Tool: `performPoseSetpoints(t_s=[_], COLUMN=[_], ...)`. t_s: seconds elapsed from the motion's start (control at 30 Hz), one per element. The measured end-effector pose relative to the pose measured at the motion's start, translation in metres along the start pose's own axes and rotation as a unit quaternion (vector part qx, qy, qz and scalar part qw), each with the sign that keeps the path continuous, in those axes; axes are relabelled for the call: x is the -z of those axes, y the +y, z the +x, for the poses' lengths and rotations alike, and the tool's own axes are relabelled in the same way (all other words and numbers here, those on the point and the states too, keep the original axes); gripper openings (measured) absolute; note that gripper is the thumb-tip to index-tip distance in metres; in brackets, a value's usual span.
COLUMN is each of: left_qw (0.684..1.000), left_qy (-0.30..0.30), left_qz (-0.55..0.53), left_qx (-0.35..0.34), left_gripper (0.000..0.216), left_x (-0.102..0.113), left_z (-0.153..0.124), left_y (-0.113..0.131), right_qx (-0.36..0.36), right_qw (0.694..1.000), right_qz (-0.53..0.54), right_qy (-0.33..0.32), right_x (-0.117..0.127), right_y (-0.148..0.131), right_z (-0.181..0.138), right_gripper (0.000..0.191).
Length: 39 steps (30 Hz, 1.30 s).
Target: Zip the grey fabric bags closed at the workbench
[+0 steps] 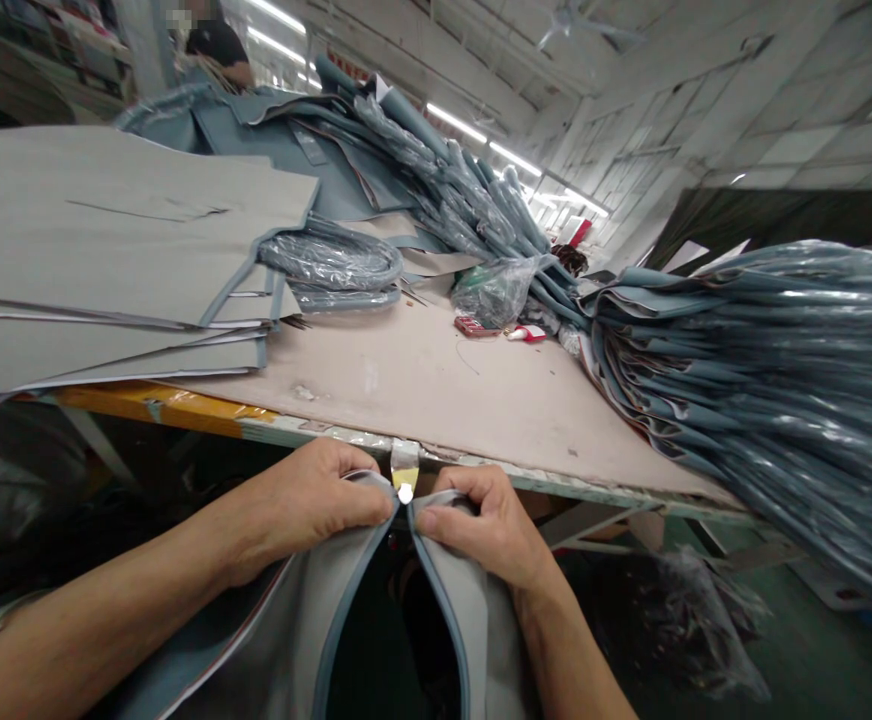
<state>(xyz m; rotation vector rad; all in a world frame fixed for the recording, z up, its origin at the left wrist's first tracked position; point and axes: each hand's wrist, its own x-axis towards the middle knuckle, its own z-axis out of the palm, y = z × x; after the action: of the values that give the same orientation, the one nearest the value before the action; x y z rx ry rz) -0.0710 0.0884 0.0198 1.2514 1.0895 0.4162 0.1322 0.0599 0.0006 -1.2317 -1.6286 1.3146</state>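
Tiled wall (781, 110), ceiling strip lights (451, 122)

Beyond the knuckles, a bare worktable (436, 380); up left, stacked grey panels (106, 250); far right, heaped plastic-wrapped strips (781, 380); ahead, a small red box (476, 326).

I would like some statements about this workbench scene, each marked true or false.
1. Both hands, left hand and right hand, pinch the grey fabric piece with blue piping. True.
2. A metal hook sits at the table edge between the hands. True.
3. The flat grey panels are stacked on the right. False: they lie on the left.
4. The right hand holds scissors. False: it grips only fabric.
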Motion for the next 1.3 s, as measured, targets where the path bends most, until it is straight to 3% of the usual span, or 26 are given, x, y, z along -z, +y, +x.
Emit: performPoseSetpoints(t_s=[0.97,1.3], left_qw=[0.999,0.997], left_qy=[0.007,-0.023], left_qz=[-0.04,-0.063], left_qx=[-0.014,-0.024], left_gripper=[0.022,0.03], left_x=[0.0,0.003], left_z=[0.005,0.011], left_y=[-0.003,-0.009], right_qx=[0.004,0.015], right_qw=[1.0,0.999], right_qz=[0.022,0.04], right_qy=[0.021,0.03], right_x=[-0.002,-0.003], right_y=[0.008,0.011], right_z=[0.006,0.007], right_gripper=[0.036,0.039])
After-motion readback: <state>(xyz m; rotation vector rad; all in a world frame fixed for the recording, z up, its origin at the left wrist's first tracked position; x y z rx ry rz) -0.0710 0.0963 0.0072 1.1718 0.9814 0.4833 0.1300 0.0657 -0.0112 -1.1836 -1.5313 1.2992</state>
